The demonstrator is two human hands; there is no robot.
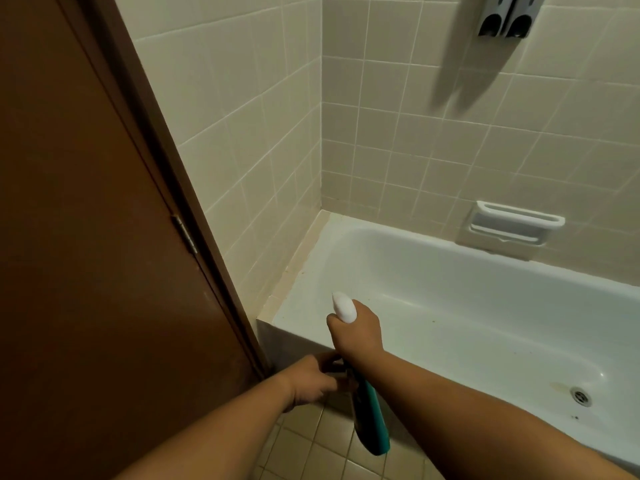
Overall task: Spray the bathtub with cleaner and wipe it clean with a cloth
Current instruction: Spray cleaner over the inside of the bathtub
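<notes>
The white bathtub (450,282) fills the right half of the head view, with small brown specks on its bottom. My right hand (356,332) is wrapped around the white trigger head of a spray bottle (372,420), whose teal body hangs down in front of the tub's near rim. The nozzle points at the tub's near-left corner. My left hand (311,381) is just below, its fingers curled around the bottle's neck. No cloth is in view.
A brown door (86,237) with a hinge stands close on the left. Beige tiled walls enclose the tub, with a white soap dish (516,223) and a grey dispenser (509,15) on the far wall. The drain (580,396) is at right. Tan floor tiles (311,448) lie below.
</notes>
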